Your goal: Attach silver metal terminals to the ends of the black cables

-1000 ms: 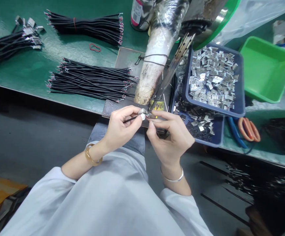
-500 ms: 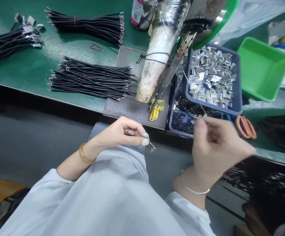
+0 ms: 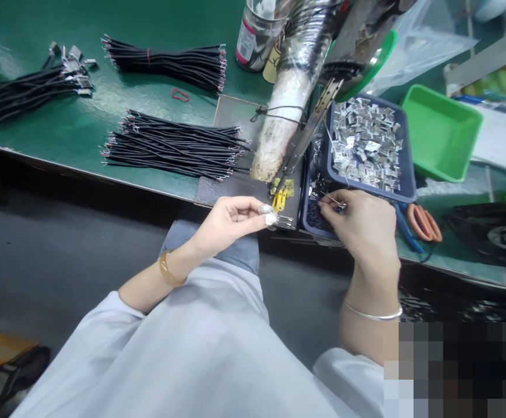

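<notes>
My left hand is closed in a pinch, its thumb and fingertip wrapped in something white. Small metal terminals with thin prongs stick out of that pinch, over the front edge of the bench. Over the lower blue bin my right hand is closed, fingertips down among the small dark parts. A thin metal rod-like tool lies across its fingers; whether the fingertips also pinch a part is hidden.
An upper blue bin holds many bent metal pieces. Right of it are a green tray and orange-handled scissors. Bundles of black cables lie left. A wrapped post and yellow clippers stand centrally.
My right hand has moved down and inward to the lower bin's dark parts. My left hand has risen slightly and shifted right, still pinching the terminals. The view has shifted slightly.
</notes>
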A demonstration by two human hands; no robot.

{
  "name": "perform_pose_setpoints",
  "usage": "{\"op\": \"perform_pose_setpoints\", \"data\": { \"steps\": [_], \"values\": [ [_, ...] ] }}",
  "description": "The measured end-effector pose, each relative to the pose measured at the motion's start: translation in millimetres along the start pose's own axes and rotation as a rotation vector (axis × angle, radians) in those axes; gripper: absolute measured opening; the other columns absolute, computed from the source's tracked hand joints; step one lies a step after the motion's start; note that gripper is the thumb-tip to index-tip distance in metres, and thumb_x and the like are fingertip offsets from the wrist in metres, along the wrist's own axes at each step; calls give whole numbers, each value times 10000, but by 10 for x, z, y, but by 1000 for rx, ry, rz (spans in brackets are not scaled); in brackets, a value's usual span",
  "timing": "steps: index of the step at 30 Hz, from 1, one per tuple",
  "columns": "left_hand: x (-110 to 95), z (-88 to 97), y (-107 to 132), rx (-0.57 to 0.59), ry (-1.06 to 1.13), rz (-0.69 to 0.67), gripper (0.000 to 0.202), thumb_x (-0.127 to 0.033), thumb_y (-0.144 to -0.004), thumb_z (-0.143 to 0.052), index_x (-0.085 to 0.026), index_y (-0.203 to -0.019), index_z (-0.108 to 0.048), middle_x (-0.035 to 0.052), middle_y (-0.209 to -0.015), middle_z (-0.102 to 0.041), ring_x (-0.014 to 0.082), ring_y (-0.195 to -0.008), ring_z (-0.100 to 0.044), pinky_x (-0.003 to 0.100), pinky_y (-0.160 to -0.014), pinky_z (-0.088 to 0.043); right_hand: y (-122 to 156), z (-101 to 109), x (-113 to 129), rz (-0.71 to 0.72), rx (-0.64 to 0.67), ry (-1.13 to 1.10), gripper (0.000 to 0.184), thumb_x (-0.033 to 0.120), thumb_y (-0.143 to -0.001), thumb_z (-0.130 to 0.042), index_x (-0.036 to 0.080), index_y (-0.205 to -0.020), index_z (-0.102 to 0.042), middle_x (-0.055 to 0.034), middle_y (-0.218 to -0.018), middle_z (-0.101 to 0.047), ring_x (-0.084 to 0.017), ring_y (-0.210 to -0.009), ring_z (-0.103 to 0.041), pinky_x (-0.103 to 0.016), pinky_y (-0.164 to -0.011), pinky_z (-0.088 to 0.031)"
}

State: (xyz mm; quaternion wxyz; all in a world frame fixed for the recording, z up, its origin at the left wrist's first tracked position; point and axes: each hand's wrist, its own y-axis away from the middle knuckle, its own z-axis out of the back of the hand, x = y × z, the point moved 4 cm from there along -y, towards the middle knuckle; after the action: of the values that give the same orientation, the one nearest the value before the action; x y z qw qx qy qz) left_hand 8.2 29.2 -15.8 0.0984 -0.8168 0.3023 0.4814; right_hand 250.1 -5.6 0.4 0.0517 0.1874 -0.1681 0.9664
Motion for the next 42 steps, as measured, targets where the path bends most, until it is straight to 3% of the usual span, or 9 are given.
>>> {"op": "perform_pose_setpoints", "data": {
  "steps": [6, 9, 12, 19, 24, 31, 37, 39, 42],
  "values": [
    [81, 27, -8, -44, 40, -4, 321, -385, -692, -846, -153, -767, -637, -79, -509, -481, 37, -470, -397, 186, -468, -311, 136, 208, 261, 41, -170, 41, 213, 360, -868, -651, 226, -704, -670, 7, -579, -609, -142, -487, -467, -314, -517, -299],
    [76, -6, 4, -83, -22, -40, 281, -339, -721, -794, -160, -723, -577, -81, -504, -469, 35, -463, -382, 178, -467, -302, 300, 390, 481, -90, -418, -157, 111, 299, -850, -727, 238, -758, -713, 19, -564, -602, -118, -425, -401, -310, -465, -270],
    [63, -38, 37, -193, -149, -134, 233, -265, -711, -756, -158, -689, -551, -67, -561, -480, 33, -499, -396, 162, -482, -319, 427, 432, 673, -113, -558, -436, 76, 281, -810, -800, 245, -791, -735, -29, -761, -727, -144, -520, -555, -298, -449, -331],
    [-15, -158, 149, -279, -549, -464, 144, -143, -790, -639, -175, -688, -543, -67, -577, -488, 34, -478, -394, 132, -443, -326, 409, -17, 899, -87, -205, -685, 93, 234, -888, -701, 212, -805, -737, 0, -760, -712, -121, -658, -649, -232, -556, -484],
    [-71, -207, 188, -288, -780, -678, 169, -109, -812, -600, -182, -679, -526, -70, -568, -453, 41, -478, -372, 141, -445, -325, 387, -146, 962, -90, -136, -635, 236, 311, -953, -615, 189, -762, -681, 5, -712, -654, -103, -596, -561, -239, -562, -444],
    [-74, -235, 206, -232, -879, -752, 218, -72, -822, -589, -186, -668, -486, -74, -575, -433, 46, -492, -367, 159, -484, -338, 380, -121, 1039, -29, -148, -575, 257, 246, -913, -653, 181, -669, -611, 45, -623, -557, -64, -524, -430, -223, -496, -316],
    [-119, -238, 266, -111, -956, -888, 137, -83, -860, -587, -184, -773, -617, -28, -617, -595, 79, -540, -503, 186, -563, -426, 343, -115, 890, -176, -122, -656, 253, 362, -874, -694, 198, -681, -686, 40, -542, -572, -91, -487, -488, -227, -468, -358],
    [-136, -215, 268, -69, -933, -856, 118, -107, -872, -592, -173, -809, -666, 0, -656, -660, 83, -545, -531, 193, -566, -440, 340, -125, 861, -182, -57, -721, 236, 386, -859, -709, 205, -707, -713, 29, -572, -629, -98, -488, -525, -224, -461, -389],
    [-112, -136, 210, -30, -758, -587, 140, -178, -892, -608, -145, -821, -725, 21, -685, -707, 72, -511, -522, 186, -511, -427, 372, -78, 871, -90, -127, -662, 177, 359, -878, -705, 217, -780, -743, 7, -671, -699, -114, -541, -597, -235, -481, -438]
  ]
}}
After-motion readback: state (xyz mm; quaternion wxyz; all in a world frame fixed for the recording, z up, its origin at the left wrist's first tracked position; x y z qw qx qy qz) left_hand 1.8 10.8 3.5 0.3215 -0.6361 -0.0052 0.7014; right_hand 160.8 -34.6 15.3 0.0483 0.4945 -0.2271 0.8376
